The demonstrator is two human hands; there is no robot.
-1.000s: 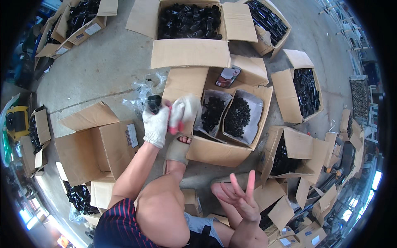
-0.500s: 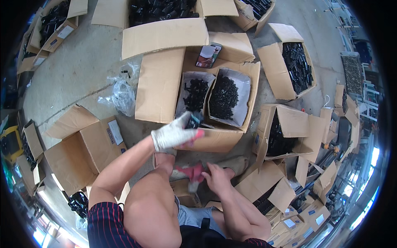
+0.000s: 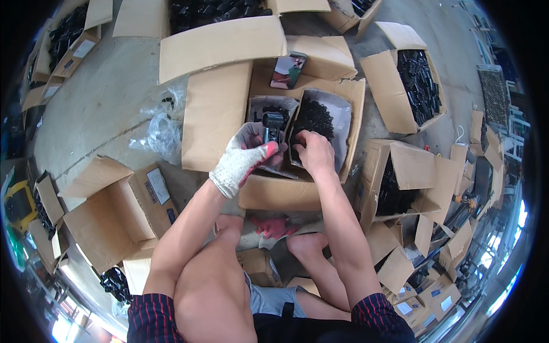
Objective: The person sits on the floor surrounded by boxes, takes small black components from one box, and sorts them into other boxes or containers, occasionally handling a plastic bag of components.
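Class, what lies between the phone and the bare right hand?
The head view shows cardboard, then a tray of small black parts, between phone and right hand.

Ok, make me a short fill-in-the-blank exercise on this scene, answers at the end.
1. Unlike the gloved left hand, the right hand is ____.
2. The part held in the left hand is coloured ____.
3. The open carton holds ____ lined trays.
4. From the person, the phone rests at the carton's ____ side.

Missing words: bare; black; two; far.
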